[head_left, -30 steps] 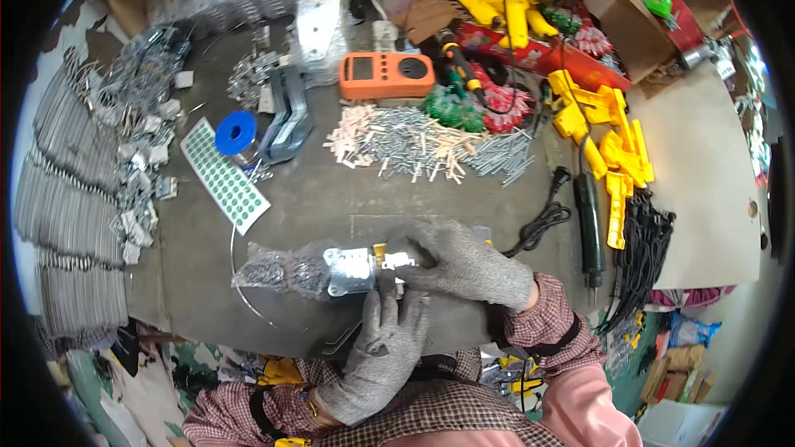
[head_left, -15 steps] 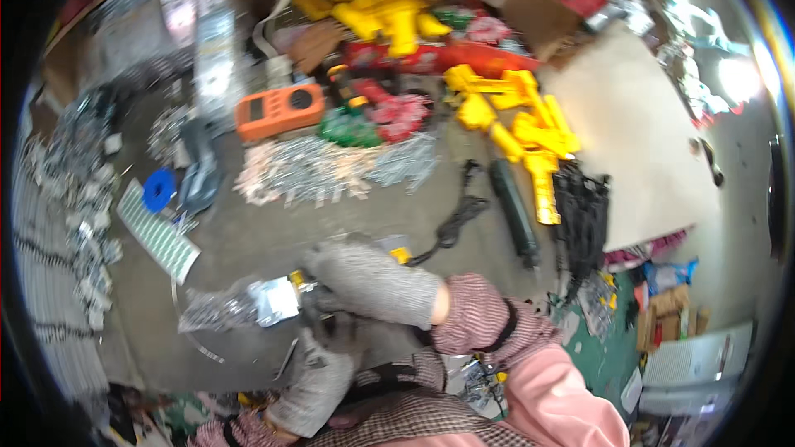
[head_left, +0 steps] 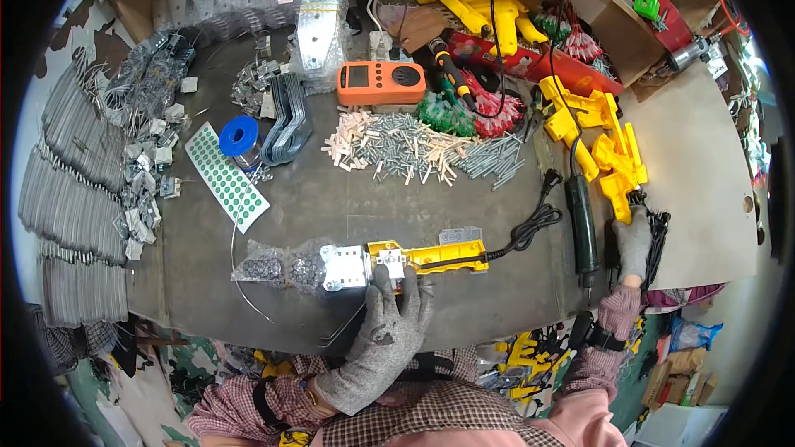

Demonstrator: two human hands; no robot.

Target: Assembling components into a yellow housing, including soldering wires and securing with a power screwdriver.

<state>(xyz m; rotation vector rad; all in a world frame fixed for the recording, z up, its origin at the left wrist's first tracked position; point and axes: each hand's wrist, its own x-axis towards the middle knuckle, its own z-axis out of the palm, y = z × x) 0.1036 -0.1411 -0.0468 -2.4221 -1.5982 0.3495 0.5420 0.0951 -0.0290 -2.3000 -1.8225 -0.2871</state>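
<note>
My left hand [head_left: 387,327], in a grey knit glove, rests with fingers spread on a small metal-and-white part [head_left: 389,261] inside a yellow handle half-shell [head_left: 451,257]. A black power cord [head_left: 526,232] runs out of the shell's right end and lies coiled. Joined at the left end is a silver metal plate [head_left: 344,268], its far part in bubble wrap [head_left: 277,266]. My right hand [head_left: 633,247], also gloved, reaches right to the lower end of the yellow shells [head_left: 617,174], beside a bundle of black cords [head_left: 657,240]. Its fingertips are hidden, so any hold cannot be told.
A dark corded screwdriver-like tool [head_left: 582,223] hangs left of my right hand. Loose screws and pegs [head_left: 406,145] lie in front of an orange meter [head_left: 381,83]. A blue solder-wire spool [head_left: 239,137] and green-dotted sticker sheet [head_left: 224,178] sit left. Stacked grey metal strips [head_left: 79,190] line the left edge.
Both hands were together at the shell. My right hand has moved away to the right, to the yellow shells and cords. The left has moved onto the shell with fingers spread.
</note>
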